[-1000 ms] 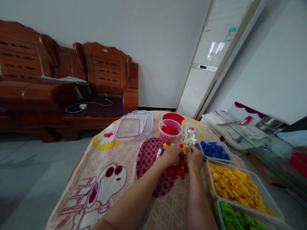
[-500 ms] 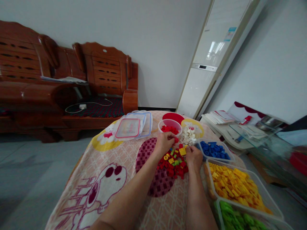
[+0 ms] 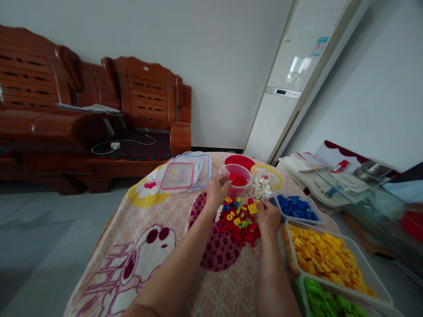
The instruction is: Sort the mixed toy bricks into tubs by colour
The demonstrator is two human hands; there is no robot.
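Observation:
My left hand (image 3: 218,190) is at the left rim of the round clear bowl (image 3: 246,186), which has red bricks (image 3: 238,179) in it. Its thumb and fingers are a little apart, and I see no brick between them. With fingertips pinched, my right hand (image 3: 269,215) grips a yellow brick (image 3: 253,208) at the right side of the mixed pile. That pile of toy bricks (image 3: 236,222) is mostly red, with some yellow, green and blue pieces. A white piece (image 3: 218,213) lies at its left edge, beside my left wrist.
White bricks (image 3: 261,188) lie heaped right of the bowl. Along the right stand tubs of blue bricks (image 3: 296,208), yellow bricks (image 3: 325,255) and green bricks (image 3: 327,301). Clear lids (image 3: 178,176) are stacked at the back left on the patterned tablecloth (image 3: 139,229).
My left hand has moved left and back from the bowl's front right to its left rim, uncovering part of the pile. The right hand has hardly moved.

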